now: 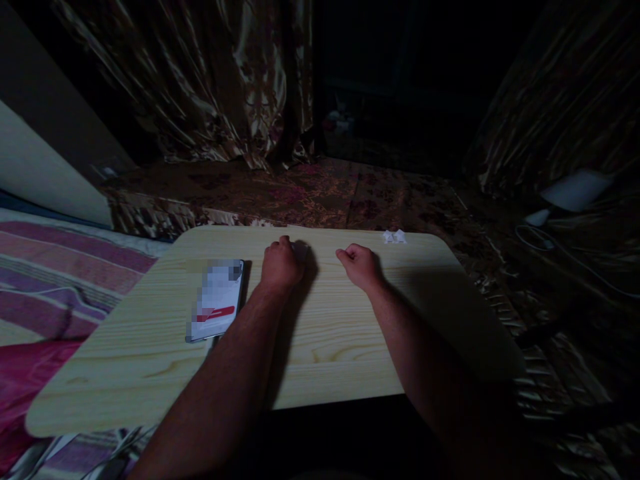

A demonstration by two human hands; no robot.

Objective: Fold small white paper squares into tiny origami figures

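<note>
Both my forearms reach over a pale wooden lap table (pixel 150 360). My left hand (pixel 281 263) rests on the tabletop as a closed fist, and whether anything is inside it is hidden. My right hand (pixel 359 264) lies a short way to its right, fingers also curled into a loose fist, with nothing visible in it. A phone (pixel 216 300) with a lit screen lies flat on the table just left of my left wrist. A small crumpled white scrap (pixel 395 236) sits near the table's far edge, beyond my right hand.
The room is dark. A striped pink and purple blanket (pixel 60 267) lies to the left. Shiny patterned brown fabric (pixel 310 193) covers the surface behind the table, and curtains (pixel 200 80) hang beyond. A white object and cable (pixel 550 213) sit at the right.
</note>
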